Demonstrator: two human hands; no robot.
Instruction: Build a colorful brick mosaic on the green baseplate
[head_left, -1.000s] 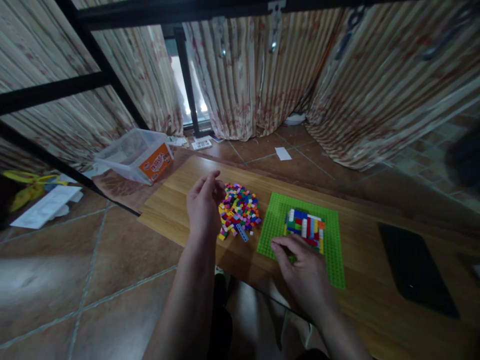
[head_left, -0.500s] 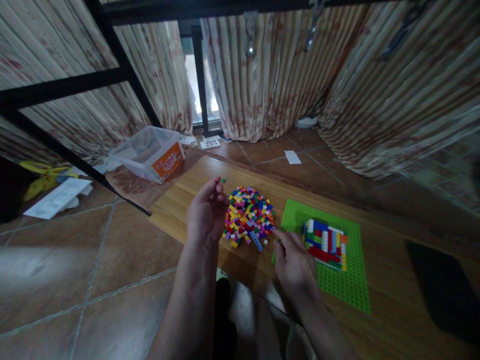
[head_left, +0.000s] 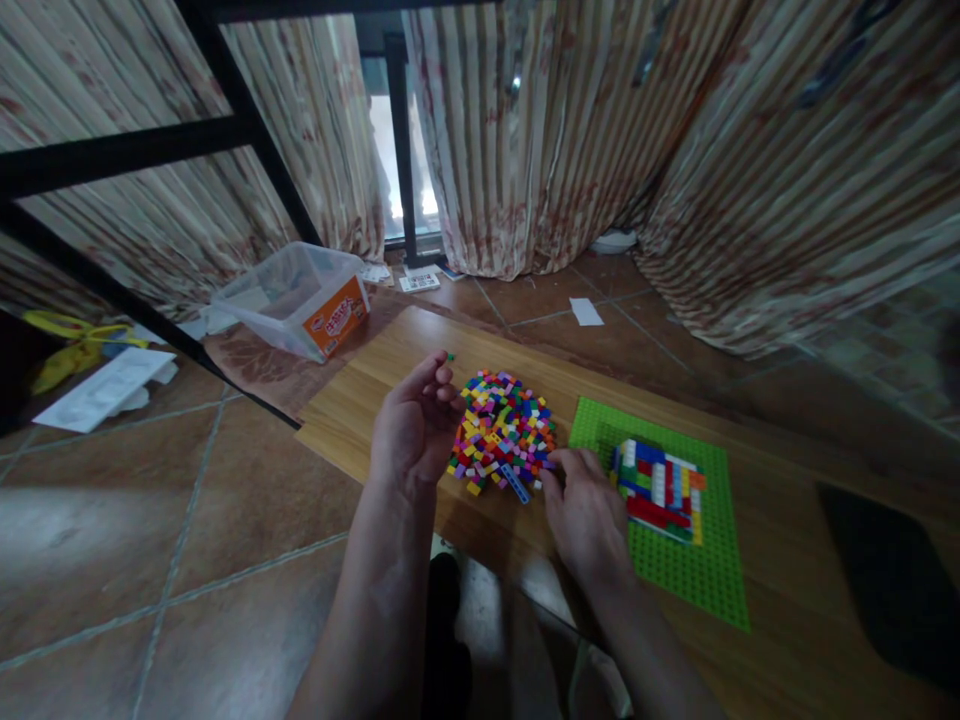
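My left hand (head_left: 417, 425) is raised over the table at the left edge of a pile of small coloured bricks (head_left: 502, 425). Its thumb and curled fingertips are close together; whatever they may hold is too small to make out. A small green brick (head_left: 451, 357) shows just beyond those fingertips. My right hand (head_left: 587, 510) is at the pile's right edge, thumb and index finger pinched on a small purple brick (head_left: 548, 464). Below the pile lies a long blue brick with holes (head_left: 515, 484). A multicoloured brick build (head_left: 660, 490) sits on the green baseplate (head_left: 705, 585), right of that hand.
A clear plastic bin (head_left: 262, 320) with an orange label stands on the floor beyond the wooden table (head_left: 360, 385). A dark flat object (head_left: 885, 580) lies at the table's right. White moulded packaging (head_left: 105, 390) is on the floor at left, and a black metal frame (head_left: 262, 160) crosses overhead.
My right index finger, earlier stretched toward the pile's edge, is now bent in against the thumb around a purple brick. The left hand keeps nearly the same pose.
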